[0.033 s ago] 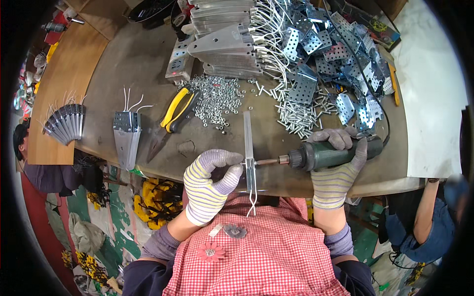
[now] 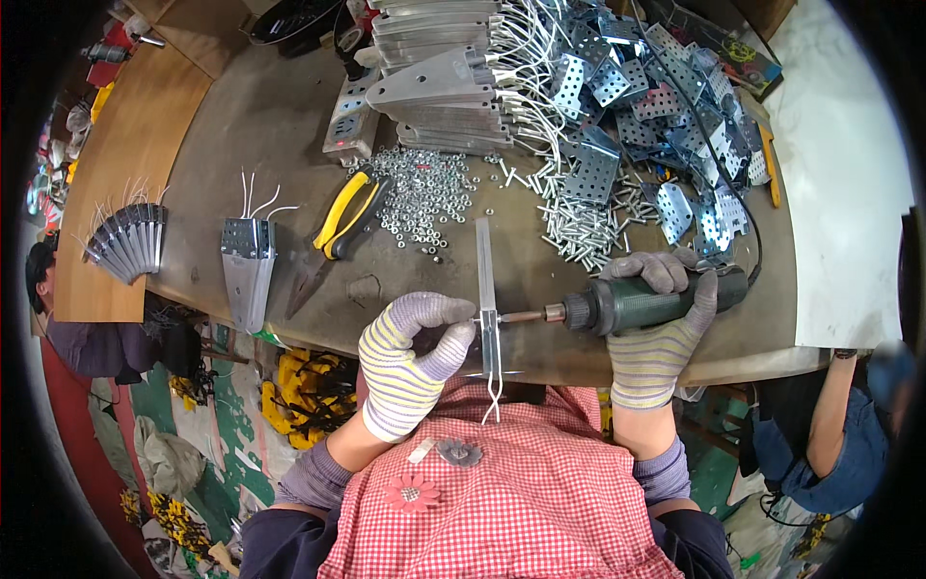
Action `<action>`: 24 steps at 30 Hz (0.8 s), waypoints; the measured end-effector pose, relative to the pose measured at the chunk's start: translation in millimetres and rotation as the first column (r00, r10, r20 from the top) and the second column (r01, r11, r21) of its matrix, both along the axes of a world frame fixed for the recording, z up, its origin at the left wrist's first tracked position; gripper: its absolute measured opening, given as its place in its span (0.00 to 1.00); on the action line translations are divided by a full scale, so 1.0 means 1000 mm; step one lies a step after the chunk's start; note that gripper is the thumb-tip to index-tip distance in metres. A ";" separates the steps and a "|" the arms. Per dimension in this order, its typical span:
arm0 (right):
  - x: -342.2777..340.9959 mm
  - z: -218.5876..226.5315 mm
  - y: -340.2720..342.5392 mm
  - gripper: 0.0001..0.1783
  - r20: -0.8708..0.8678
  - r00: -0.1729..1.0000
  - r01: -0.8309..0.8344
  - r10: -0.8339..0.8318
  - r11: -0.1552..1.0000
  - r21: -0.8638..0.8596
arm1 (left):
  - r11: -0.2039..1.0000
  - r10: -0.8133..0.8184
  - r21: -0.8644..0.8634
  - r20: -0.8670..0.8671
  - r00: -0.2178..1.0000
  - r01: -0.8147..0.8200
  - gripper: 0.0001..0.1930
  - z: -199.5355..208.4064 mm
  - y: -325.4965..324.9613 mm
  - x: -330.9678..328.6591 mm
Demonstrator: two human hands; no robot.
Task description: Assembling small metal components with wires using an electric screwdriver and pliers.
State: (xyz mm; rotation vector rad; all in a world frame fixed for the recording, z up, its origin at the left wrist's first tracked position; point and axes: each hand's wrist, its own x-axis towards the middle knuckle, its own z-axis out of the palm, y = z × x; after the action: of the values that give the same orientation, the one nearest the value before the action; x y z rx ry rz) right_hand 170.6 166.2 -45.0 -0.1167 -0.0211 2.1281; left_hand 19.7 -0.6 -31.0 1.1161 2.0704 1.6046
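My left hand (image 2: pixel 410 357), in a striped glove, has thumb and forefinger closed at a small bolt end on the left face of a tapered metal piece (image 2: pixel 485 270). Whether a nut sits between the fingertips is hidden. Seen edge-on at the table's front edge, the piece has its narrow end pointing away and white wires (image 2: pixel 494 398) hanging toward me. My right hand (image 2: pixel 661 333), also gloved, is wrapped round a dark green electric screwdriver (image 2: pixel 632 304). Its bit (image 2: pixel 524 316) points left and meets the piece's right face, opposite my left fingertips.
Beyond lie nuts (image 2: pixel 424 198), bolts (image 2: pixel 584 227), perforated brackets (image 2: pixel 593 174) and stacked metal pieces (image 2: pixel 434 87). Left are yellow-handled pliers (image 2: pixel 342 217), one bracketed piece (image 2: pixel 249 270) and a fanned group (image 2: pixel 130 241). A black cord (image 2: pixel 719 164) reaches the screwdriver. Other people sit at both sides.
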 end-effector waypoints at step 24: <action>-0.004 0.005 -0.003 0.17 0.102 0.994 -0.026 0.028 1.000 -0.015 | 0.977 -0.165 0.036 -0.499 0.851 0.211 0.08 -0.014 0.026 -0.014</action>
State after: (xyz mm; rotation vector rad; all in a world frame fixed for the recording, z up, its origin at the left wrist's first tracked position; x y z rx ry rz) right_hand 167.0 163.1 -40.0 -0.2348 -0.0691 2.1477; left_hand 5.7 25.7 -44.5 1.8648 2.0987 1.4329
